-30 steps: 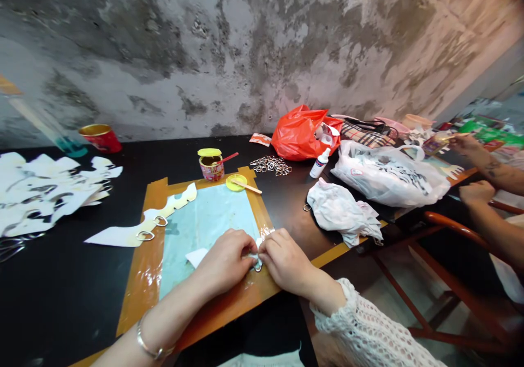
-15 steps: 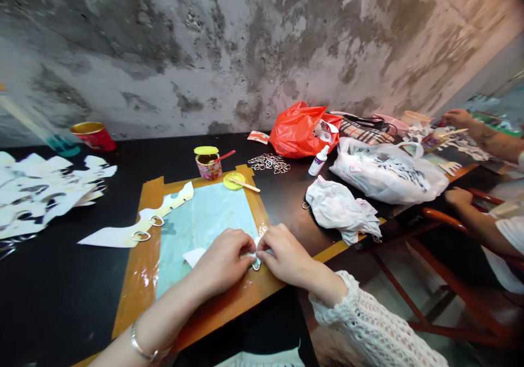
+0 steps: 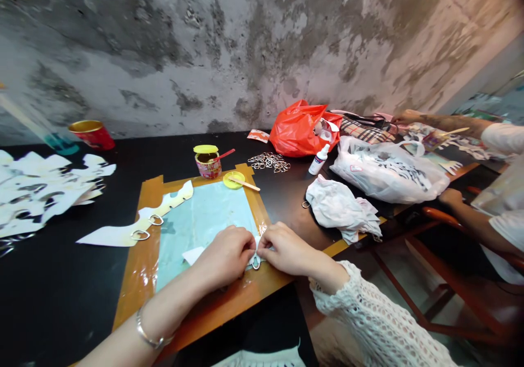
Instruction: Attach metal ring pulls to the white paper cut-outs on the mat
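Note:
My left hand [image 3: 233, 249] and my right hand [image 3: 286, 247] meet at the lower right of a pale blue sheet [image 3: 204, 206] framed with brown tape. Both have thumb and fingers closed in a pinch on a white cut-out piece [image 3: 193, 255], largely hidden under my left hand. A pointed-oval metal ring [image 3: 256, 264] pokes out just below my fingertips, at the piece. At the sheet's left edge lies another white cut-out strip [image 3: 117, 236], bearing two metal rings [image 3: 140, 235].
Behind the sheet stand an opened jar [image 3: 208, 169] and a yellow lid [image 3: 231, 183] with a wooden stick across it. Loose rings [image 3: 269, 163], a spray bottle [image 3: 319, 161], a crumpled cloth [image 3: 339, 206] and bags [image 3: 301, 129] lie rightward. Cut-outs [image 3: 53, 181] are piled left. A co-worker's arm [image 3: 454, 124] reaches in.
My hands stay almost in place, still pinching the piece. At the right, the co-worker has leaned in and stretched an arm leftward to the plaid bag.

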`<state>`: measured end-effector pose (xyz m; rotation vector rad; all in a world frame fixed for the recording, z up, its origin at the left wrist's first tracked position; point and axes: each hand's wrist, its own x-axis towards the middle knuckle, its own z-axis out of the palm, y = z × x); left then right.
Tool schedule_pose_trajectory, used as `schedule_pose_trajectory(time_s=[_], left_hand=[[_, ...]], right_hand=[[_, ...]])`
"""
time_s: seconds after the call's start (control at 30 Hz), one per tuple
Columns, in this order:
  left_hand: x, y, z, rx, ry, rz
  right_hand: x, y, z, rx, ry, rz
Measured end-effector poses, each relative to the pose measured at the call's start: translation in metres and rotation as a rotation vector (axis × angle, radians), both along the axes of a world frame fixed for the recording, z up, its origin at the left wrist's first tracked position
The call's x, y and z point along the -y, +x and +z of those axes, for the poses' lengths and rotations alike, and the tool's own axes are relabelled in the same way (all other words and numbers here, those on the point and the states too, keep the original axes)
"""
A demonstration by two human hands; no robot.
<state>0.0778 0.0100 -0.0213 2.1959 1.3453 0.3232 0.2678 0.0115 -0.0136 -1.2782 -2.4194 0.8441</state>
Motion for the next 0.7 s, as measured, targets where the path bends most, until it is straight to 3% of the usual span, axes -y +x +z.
schedule_pose_trajectory(time_s=[0.43, 0.7], left_hand=[[0.006, 0.006, 0.002, -0.051, 0.048, 0.060], [0.009, 0.008, 0.000, -0.079, 0.023, 0.118]], right_hand=[[-0.005, -0.011, 0.011, 0.246, 0.112, 0.027], [-0.016, -0.016, 0.017, 0.268, -0.090, -0.047]])
